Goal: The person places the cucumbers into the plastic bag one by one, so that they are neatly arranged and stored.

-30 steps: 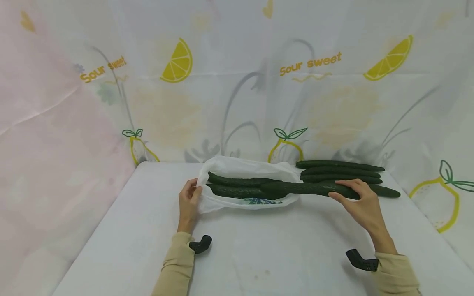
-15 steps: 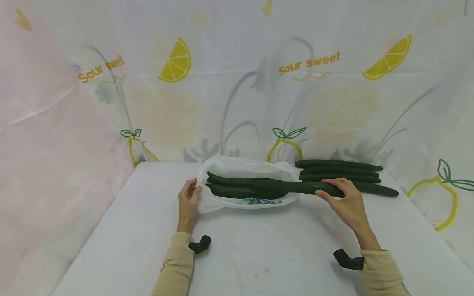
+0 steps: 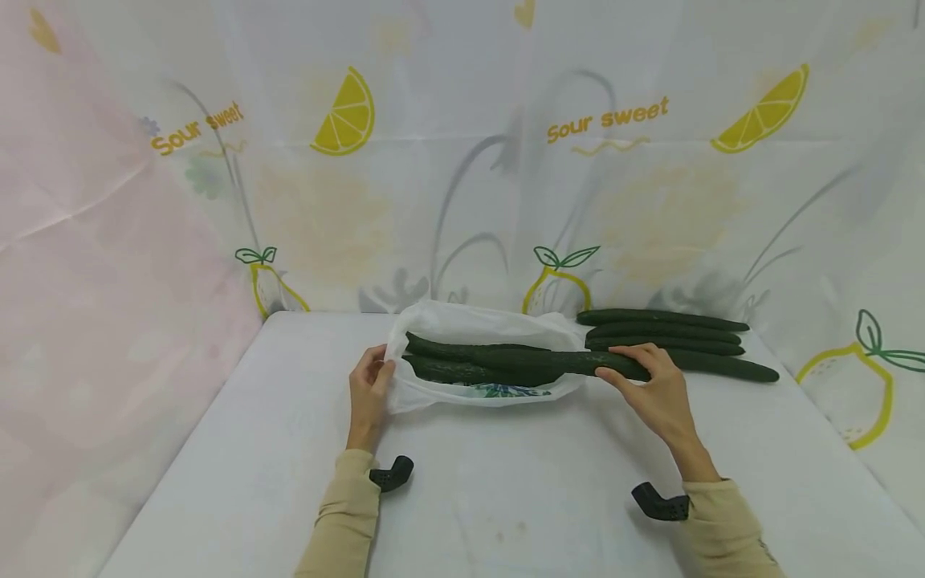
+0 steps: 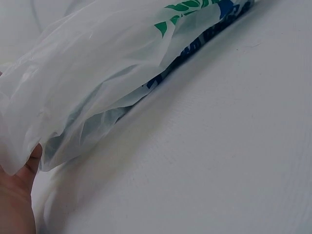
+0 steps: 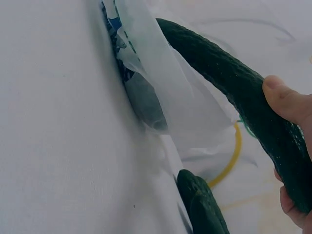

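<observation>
A white plastic bag [image 3: 462, 317] with green and blue print lies at the back middle of the table, its mouth facing up. My left hand [image 3: 370, 393] pinches the bag's left rim between thumb and fingers; the left wrist view shows the thumb against the plastic [image 4: 87, 63]. Inside the bag lie cucumbers [image 3: 462, 372]. My right hand [image 3: 654, 392] grips one long dark green cucumber [image 3: 585, 364] near its right end. That cucumber's left part reaches over the bag's right rim and lies above the others inside. In the right wrist view the held cucumber [image 5: 219, 68] slants into the bag.
Several more cucumbers [image 3: 665, 329] lie side by side at the back right of the white table [image 3: 491, 490], right of the bag. A printed cloth [image 3: 448, 177] hangs directly behind the table. Black wrist mounts [image 3: 659, 503] stick out from both sleeves.
My right hand has moved left, sliding the held cucumber farther into the bag over the others. My left hand stays on the bag's rim.
</observation>
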`<action>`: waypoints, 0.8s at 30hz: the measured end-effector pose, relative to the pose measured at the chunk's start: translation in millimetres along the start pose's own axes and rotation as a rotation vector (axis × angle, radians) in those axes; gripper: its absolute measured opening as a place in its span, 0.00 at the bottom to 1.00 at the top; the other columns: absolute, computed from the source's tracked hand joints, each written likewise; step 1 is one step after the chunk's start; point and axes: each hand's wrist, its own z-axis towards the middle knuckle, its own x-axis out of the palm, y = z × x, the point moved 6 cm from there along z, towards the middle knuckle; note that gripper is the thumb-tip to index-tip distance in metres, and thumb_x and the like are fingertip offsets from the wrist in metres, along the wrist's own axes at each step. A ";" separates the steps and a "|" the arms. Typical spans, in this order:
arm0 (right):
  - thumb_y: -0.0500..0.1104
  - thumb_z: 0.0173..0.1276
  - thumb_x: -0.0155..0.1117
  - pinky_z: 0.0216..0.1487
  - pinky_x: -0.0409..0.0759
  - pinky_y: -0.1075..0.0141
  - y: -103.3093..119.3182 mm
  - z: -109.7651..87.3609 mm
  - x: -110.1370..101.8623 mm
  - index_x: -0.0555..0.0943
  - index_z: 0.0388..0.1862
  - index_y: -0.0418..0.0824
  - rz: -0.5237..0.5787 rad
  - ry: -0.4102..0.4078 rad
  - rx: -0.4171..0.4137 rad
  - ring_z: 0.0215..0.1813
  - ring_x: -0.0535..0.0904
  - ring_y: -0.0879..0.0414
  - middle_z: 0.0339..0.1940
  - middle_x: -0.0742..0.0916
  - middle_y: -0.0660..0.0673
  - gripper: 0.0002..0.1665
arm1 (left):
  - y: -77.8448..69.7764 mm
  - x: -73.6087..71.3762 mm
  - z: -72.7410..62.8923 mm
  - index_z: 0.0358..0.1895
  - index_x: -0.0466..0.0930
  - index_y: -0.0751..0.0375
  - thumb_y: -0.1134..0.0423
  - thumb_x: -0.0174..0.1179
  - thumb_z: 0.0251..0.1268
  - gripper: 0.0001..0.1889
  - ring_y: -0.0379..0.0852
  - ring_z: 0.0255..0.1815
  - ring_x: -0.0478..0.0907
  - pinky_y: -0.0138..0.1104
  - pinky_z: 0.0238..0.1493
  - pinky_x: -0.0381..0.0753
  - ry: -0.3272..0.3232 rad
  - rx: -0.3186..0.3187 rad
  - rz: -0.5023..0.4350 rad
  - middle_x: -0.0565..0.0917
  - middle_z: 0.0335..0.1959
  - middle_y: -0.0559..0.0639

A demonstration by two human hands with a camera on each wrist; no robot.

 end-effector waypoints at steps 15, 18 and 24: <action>0.46 0.48 0.77 0.47 0.67 0.66 15.3 5.1 17.9 0.84 0.46 0.44 0.025 0.001 -0.039 0.47 0.73 0.57 0.41 0.82 0.49 0.24 | -0.6 -1.7 0.6 0.49 0.75 0.77 0.75 0.52 0.63 0.13 0.34 0.30 0.73 0.23 0.35 0.70 -0.010 0.017 0.008 0.78 0.35 0.54; 0.45 0.48 0.77 0.47 0.67 0.65 18.1 5.5 21.0 0.84 0.46 0.44 0.028 -0.002 -0.040 0.47 0.73 0.56 0.41 0.82 0.48 0.24 | -2.2 -0.3 0.5 0.49 0.75 0.77 0.75 0.52 0.62 0.13 0.34 0.30 0.73 0.24 0.35 0.70 -0.007 0.018 -0.004 0.78 0.35 0.55; 0.44 0.46 0.78 0.48 0.68 0.63 22.5 6.8 28.8 0.85 0.45 0.43 0.047 -0.016 -0.041 0.48 0.74 0.54 0.42 0.82 0.48 0.25 | -3.2 -0.7 -0.2 0.49 0.75 0.76 0.75 0.52 0.63 0.13 0.35 0.30 0.74 0.24 0.36 0.70 -0.008 -0.004 0.017 0.78 0.36 0.58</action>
